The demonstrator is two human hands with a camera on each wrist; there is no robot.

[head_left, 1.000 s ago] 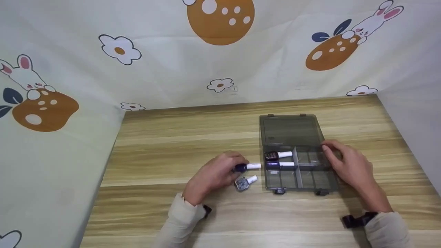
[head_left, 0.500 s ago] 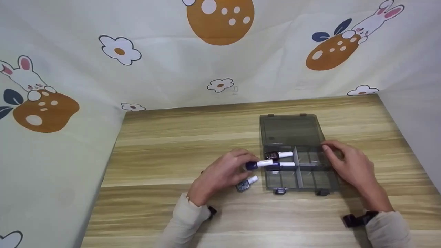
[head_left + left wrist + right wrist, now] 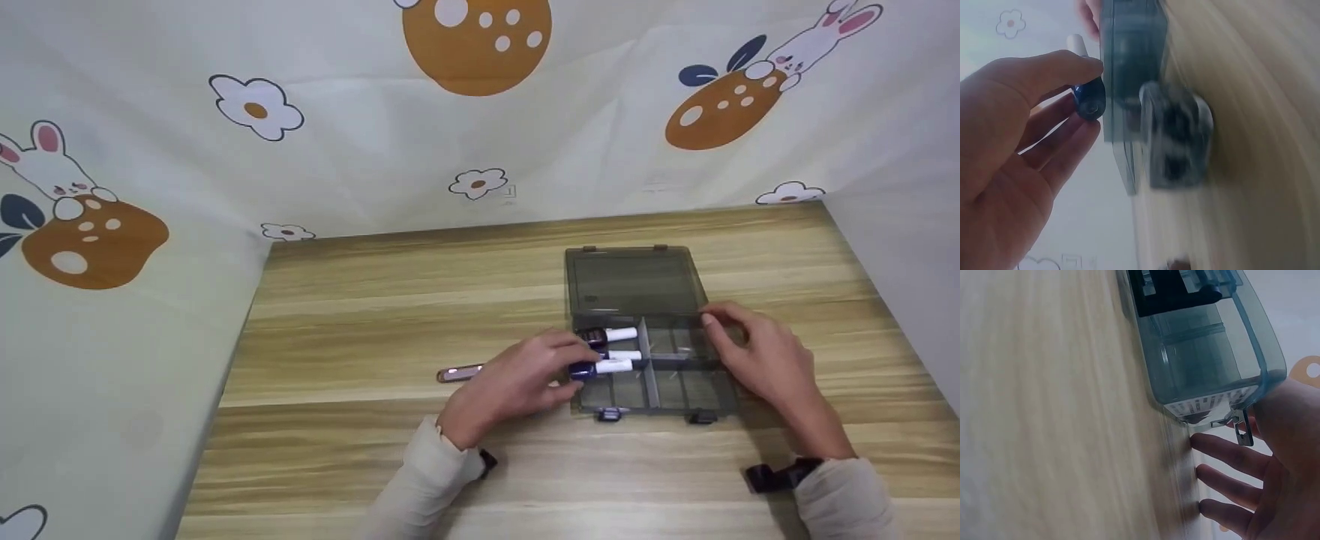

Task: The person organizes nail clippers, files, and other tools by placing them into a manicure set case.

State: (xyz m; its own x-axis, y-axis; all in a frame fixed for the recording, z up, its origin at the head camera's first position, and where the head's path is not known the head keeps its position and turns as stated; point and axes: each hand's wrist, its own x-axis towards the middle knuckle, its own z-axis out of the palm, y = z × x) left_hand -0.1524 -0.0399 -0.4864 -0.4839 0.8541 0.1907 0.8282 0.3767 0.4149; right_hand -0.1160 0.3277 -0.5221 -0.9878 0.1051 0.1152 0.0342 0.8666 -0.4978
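In the head view my left hand (image 3: 525,379) pinches a dark blue nail polish bottle (image 3: 583,370) with a white cap, over the left side of a grey see-through compartment box (image 3: 690,386). The left wrist view shows this nail polish (image 3: 1090,98) between thumb and fingertips. Two more nail polishes lie in the box's upper left compartment: a dark red one (image 3: 592,337) and a purple-blue one (image 3: 626,355), partly covered. My right hand (image 3: 769,367) rests against the box's right edge. In the right wrist view its fingers (image 3: 1230,455) extend, several fingertips at the table.
The box's lid (image 3: 634,281) lies open behind it. A slim pinkish oblong item (image 3: 457,373) lies left of my left hand, partly covered. A blurred grey bottle (image 3: 1176,135) stands out close up in the left wrist view. Patterned cloth walls (image 3: 360,150) enclose the table.
My left hand has lifted the dark blue nail polish off the table and carried it right, over the box. The oblong item has come into sight; the glittery bottle is now hidden. My right hand stays put.
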